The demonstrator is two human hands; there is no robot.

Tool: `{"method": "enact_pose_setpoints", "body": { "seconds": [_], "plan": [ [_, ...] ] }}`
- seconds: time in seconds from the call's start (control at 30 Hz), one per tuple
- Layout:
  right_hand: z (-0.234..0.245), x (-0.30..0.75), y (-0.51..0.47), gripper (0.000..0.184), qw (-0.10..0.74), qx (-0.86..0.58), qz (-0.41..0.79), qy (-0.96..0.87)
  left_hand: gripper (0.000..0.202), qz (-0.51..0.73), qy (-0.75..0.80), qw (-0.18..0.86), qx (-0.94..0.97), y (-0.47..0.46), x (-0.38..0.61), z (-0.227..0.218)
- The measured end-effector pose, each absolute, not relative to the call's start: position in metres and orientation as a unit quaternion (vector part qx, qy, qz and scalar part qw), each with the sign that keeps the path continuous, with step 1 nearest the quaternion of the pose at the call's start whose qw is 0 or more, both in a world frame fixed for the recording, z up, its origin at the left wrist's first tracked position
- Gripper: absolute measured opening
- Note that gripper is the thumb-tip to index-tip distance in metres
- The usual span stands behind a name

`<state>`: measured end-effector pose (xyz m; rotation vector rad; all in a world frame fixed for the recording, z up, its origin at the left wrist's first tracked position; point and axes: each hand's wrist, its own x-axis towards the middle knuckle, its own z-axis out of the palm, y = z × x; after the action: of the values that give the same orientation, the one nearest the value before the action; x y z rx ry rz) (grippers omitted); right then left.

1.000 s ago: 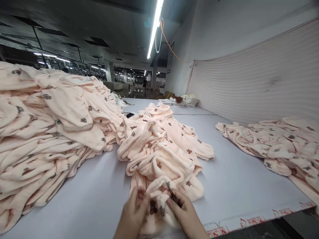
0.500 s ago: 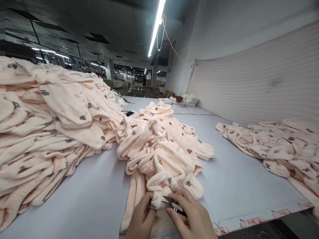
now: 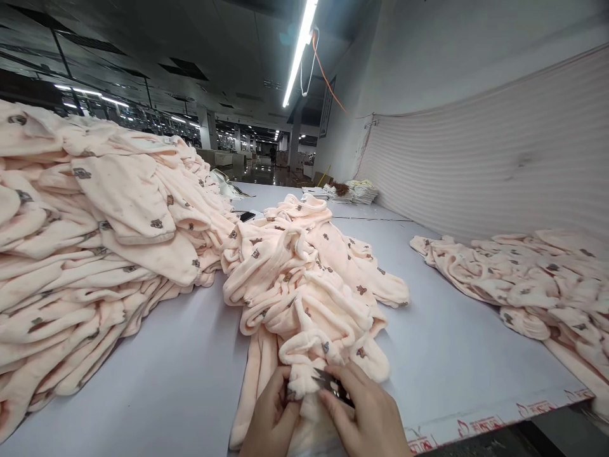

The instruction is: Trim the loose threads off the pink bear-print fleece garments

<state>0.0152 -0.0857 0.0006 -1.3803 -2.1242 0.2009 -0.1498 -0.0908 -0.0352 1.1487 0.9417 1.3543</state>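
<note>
A pale pink fleece garment (image 3: 314, 292) with small brown and grey animal prints lies bunched in front of me, its near end between my hands. My left hand (image 3: 272, 412) is closed on a gathered fold of it, fingertips pinching the cloth. In my right hand (image 3: 364, 409) are small dark thread snips (image 3: 333, 386), held between thumb and fingers. Their blades point left, a little apart, right beside the pinched cloth. Whether the tips touch the fabric I cannot tell.
A tall heap of like garments (image 3: 95, 254) rises on the left of the white table (image 3: 157, 381). More garments (image 3: 537, 279) lie at the right, by a striped cloth sheet (image 3: 495, 139). Farther back are a dark phone-like object (image 3: 247, 216) and stacked white pieces (image 3: 362, 192).
The snips and my right hand have shifted slightly, and the blades look a bit closer together. My left hand keeps its pinch on the cloth.
</note>
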Motion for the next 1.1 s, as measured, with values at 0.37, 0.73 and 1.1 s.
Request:
{"method": "enact_pose_setpoints", "body": {
  "seconds": [0.37,0.73,1.1],
  "plan": [
    [-0.004,0.013,-0.051,0.010,0.323,-0.597,0.058,-0.732,0.028,0.516,0.307,0.735,0.316,-0.077,-0.158,-0.004],
    [0.004,0.019,-0.071,0.022,0.364,-0.515,0.167,-0.758,0.046,0.506,0.269,0.776,0.262,-0.069,-0.157,-0.013],
    [0.009,0.022,-0.075,0.021,0.350,-0.531,0.130,-0.761,0.038,0.457,0.263,0.774,0.351,-0.063,-0.160,-0.002]
  ]
}}
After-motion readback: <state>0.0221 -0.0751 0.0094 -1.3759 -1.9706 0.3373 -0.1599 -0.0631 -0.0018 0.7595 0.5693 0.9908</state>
